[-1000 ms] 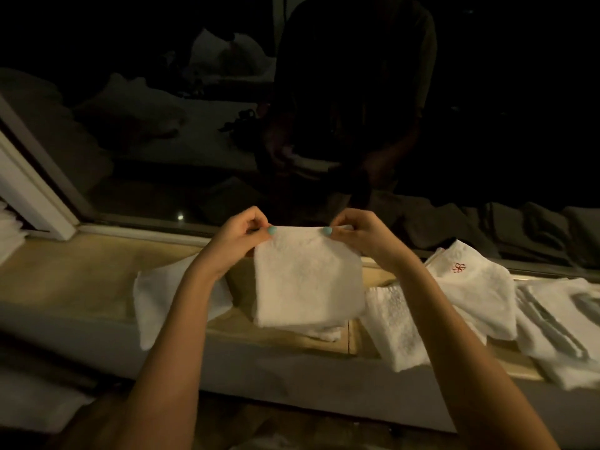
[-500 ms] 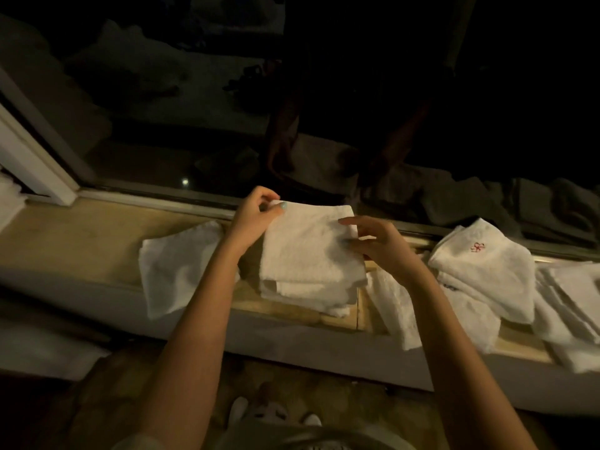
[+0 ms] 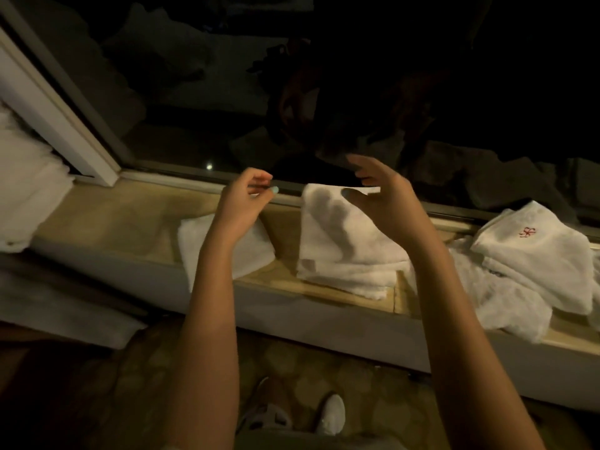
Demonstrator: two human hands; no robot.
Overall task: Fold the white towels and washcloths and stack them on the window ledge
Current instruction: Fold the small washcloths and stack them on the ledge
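Head view: dim, wide-angle, looking down at the window ledge (image 3: 123, 219); detail is soft.
Far-left pile (image 3: 22, 196): white cloth, cut off by the left edge, sits past the window frame (image 3: 65, 115); can't tell if folded.
Flat washcloth (image 3: 198, 245): on the ledge, hangs over its front edge; right part hidden by the left forearm.
Left hand (image 3: 242, 206): raised above the ledge, fingers loosely curled, thumb near fingertips, nothing in it, apart from any cloth.
Window glass (image 3: 324, 92): dark, murky reflections, unreadable.
Shoes (image 3: 331, 414): bottom of view on the floor, blurred.
Folded stack (image 3: 344, 254): white washcloths, mid-ledge, between the two hands; layers show at the front edge, count unclear; hand shadow on top.
Right hand (image 3: 383, 196): over the stack's far right corner, fingers spread and relaxed, holding nothing; contact with cloth can't tell; fingertips blur into the glass.
Loose towels (image 3: 506, 297): unfolded heap just right of the stack, partly behind the right forearm, drooping over the ledge.
Emblem towel (image 3: 545, 264): red mark, lies on the heap, cut off at the right edge.
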